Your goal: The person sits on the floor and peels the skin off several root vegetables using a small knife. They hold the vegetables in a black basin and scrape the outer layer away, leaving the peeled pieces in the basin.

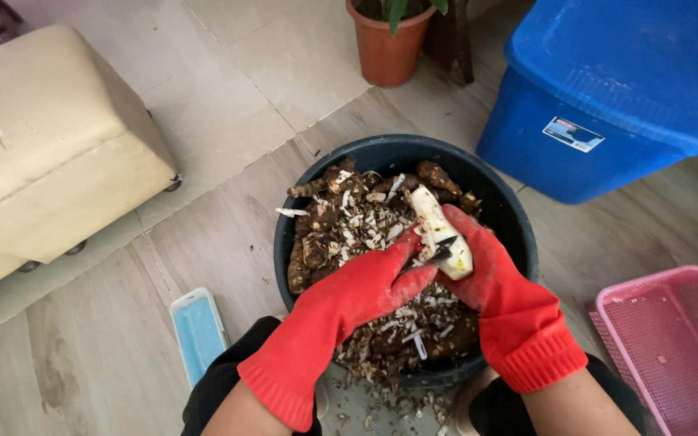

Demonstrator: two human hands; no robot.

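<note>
Two red-gloved hands meet above a dark round tub (pixel 494 202) set on the tiled floor (pixel 228 234). The right hand (pixel 490 278) is wrapped from beneath around a pale, half-peeled root (pixel 439 230), which tilts up and away from the person over the tub's middle. The left hand (pixel 365 295) reaches in from the lower left, fingers curled shut on a small dark knife (pixel 439 253) whose blade lies against the root's white flesh. Both wrists angle inward, forearms coming up from the frame's bottom edge. Below them the tub is heaped with brown unpeeled roots (pixel 317 242) and pale peel scraps. Room is tight on the right, where a blue storage bin (pixel 607 105) stands just beside the tub's rim and a pink mesh basket (pixel 672 347) sits near. Left lies open floor, with a light-blue flat object (pixel 197 331), then a cream padded stool (pixel 42 145). A terracotta plant pot (pixel 387 48) stands beyond the tub.
</note>
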